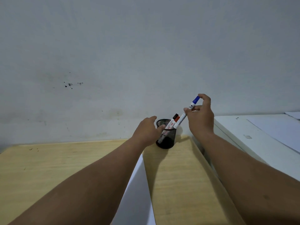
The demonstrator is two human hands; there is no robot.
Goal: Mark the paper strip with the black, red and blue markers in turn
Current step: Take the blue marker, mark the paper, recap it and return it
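R hand (201, 116) pinching blue marker (186, 113), tilted, raised

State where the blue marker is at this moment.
In the head view, the blue marker is right of centre, pinched in the right hand, tilted with its lower end at the rim of the black mesh pen cup by the wall.

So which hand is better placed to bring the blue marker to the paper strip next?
The right hand: it already pinches the blue marker above the mesh cup. The left hand only rests at the cup's rim, holding no marker. The paper strip lies between the forearms.
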